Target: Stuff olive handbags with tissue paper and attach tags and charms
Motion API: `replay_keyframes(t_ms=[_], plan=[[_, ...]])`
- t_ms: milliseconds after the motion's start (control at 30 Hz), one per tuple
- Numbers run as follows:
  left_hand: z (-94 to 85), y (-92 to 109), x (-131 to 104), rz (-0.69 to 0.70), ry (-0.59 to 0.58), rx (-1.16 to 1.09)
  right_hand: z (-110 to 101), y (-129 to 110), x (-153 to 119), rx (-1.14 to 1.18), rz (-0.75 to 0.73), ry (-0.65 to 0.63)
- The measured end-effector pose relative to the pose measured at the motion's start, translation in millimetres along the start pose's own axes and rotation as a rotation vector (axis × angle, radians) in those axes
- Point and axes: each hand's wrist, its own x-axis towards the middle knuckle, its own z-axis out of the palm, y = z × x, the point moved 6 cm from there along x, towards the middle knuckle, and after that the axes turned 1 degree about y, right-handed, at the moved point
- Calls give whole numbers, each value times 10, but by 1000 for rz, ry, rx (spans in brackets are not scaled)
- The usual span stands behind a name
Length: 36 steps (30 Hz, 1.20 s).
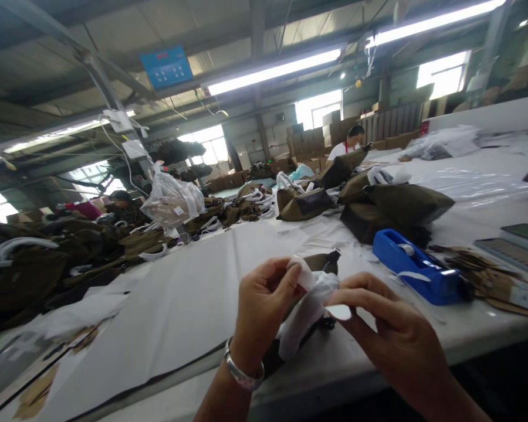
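Note:
Low in the middle of the view, my left hand (264, 310) pinches a small piece of white paper (307, 275) between thumb and fingers. White wrapping (300, 328) is bunched on an olive bag (325, 261), mostly hidden behind my hands. My right hand (391, 328) is closed, thumb against fingers, at the right side of this wrapping. A small white piece (341, 312) shows at its fingertips; whether it is paper or tape I cannot tell. Just right of the bag stands a blue tape dispenser (416, 266).
Olive bags (409, 205) with white-wrapped handles are piled at the back of the white table (193, 281). More bags (26, 264) lie at left. Brown card tags (484, 272) and two flat dark trays (510, 255) lie at right. A person (341, 149) is behind the pile.

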Motion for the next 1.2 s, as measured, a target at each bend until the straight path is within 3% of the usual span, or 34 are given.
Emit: replay_keyframes(t_ms=[33,100,233,367,533,700,800,867,1033,1200], plan=[[10,8,-11,1,-16,4,12,-61,29,-41,-76,29],[24,22,-33,12,-37,13,58,-95,88,-46,-88,33],[-2,45,-56,52,3,39,120,22,182,-12,133,-6],[-12,103,-90,153,46,109,121,50,254,-122,212,-90],[37,237,-154,356,76,316,153,22,328,-158,262,-299],[79,360,-275,677,130,512,196,56,373,-41,317,-356],[101,407,-356,799,81,540,232,71,384,54,289,-379],[79,413,-350,733,37,486,237,58,388,90,239,-382],[-33,278,-209,283,-7,135,228,-13,385,4,138,-402],[-34,162,-117,80,-23,-2,210,-84,434,-123,55,-397]])
